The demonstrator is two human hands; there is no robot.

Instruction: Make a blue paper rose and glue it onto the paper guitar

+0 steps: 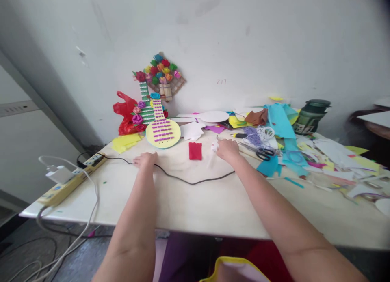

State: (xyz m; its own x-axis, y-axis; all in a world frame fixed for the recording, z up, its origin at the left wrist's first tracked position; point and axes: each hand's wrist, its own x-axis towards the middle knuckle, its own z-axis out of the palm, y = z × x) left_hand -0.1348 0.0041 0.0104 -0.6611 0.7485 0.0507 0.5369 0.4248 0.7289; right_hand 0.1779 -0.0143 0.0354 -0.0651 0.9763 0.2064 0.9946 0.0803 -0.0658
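Note:
My left hand [145,158] rests low on the table below the yellow guitar-shaped craft [163,133], over a black cable; its fingers are partly blurred and nothing shows in them. My right hand [225,149] has its fingers curled together around or against a small white piece [215,145], too small to name. Between both hands lies a red rectangle [195,151] of paper or cloth. The black cable [191,183] curves across the table in front of it. Scissors [264,153] lie just right of my right hand.
A power strip [73,178] lies along the left edge. Behind stand a red plastic bag [126,115] and a colourful flower craft [164,77]. At right are white string [265,133], blue crepe paper [280,119], a green bottle [312,116] and paper scraps [338,154].

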